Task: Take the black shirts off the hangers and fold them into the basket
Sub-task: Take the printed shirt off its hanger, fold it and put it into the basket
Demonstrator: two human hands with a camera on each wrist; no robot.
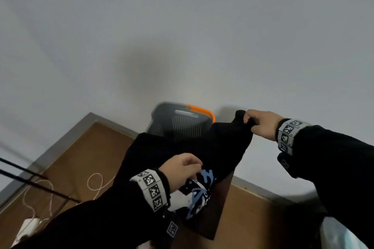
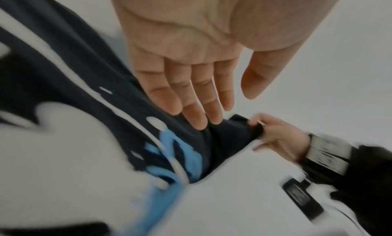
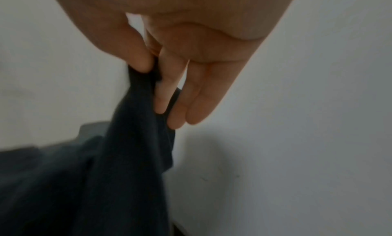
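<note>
Our right hand (image 1: 261,124) pinches the black shirt (image 1: 182,153) above the basket (image 1: 183,120), left hand (image 2: 186,68) lies flat-fingered on it, so we figure it could slip and bunch up

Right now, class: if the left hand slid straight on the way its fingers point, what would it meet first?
Probably the black shirt stretched just past the left hand, then the right hand pinching its corner. Depth is unclear.

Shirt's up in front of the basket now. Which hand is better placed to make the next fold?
Probably the left hand: its fingers lie straight and loose against the black shirt, free to move. The right hand pinches the shirt's top corner, holding it up before the basket.
</note>
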